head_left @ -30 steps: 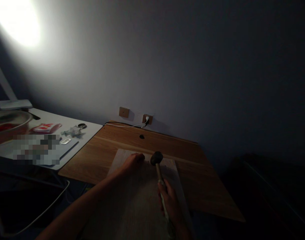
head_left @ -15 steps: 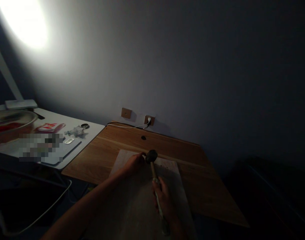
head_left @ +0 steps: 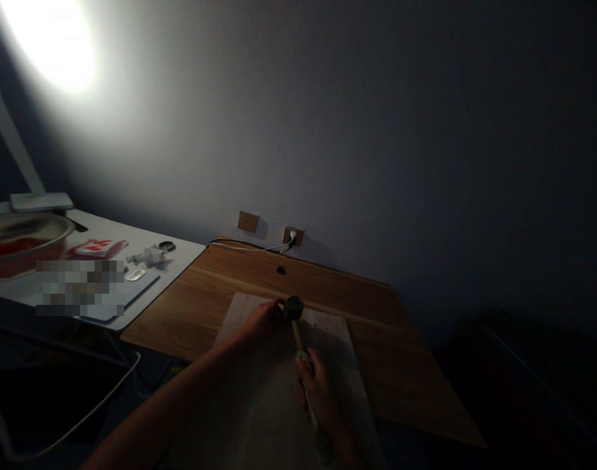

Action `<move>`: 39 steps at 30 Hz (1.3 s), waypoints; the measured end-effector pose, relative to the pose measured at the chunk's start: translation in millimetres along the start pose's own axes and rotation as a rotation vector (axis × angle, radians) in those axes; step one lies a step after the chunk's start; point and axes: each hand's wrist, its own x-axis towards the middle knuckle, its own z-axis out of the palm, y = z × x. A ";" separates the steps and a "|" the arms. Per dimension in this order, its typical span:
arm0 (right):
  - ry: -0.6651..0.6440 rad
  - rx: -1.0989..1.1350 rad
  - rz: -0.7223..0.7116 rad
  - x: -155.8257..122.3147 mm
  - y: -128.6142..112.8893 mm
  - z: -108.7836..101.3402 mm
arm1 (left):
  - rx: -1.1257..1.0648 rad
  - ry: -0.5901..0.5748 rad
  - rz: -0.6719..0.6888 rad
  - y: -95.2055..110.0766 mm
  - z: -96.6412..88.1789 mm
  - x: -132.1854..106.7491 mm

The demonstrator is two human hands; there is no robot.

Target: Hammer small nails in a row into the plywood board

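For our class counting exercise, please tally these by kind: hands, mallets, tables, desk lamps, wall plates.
Hands: 2 (left hand, right hand)
Mallet: 1
Tables: 2 (white table, wooden table)
Desk lamp: 1
Wall plates: 2 (left plate, right plate)
Total: 8

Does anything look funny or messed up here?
Yes: the pale rectangular board overhangs the near edge of the brown wooden table instead of fitting on top. Small dark specks dot its far right part.
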 end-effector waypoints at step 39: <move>-0.096 -0.004 -0.108 -0.1 0.2 -0.3 | 0.203 0.114 0.012 -7.4 -16.3 -18.3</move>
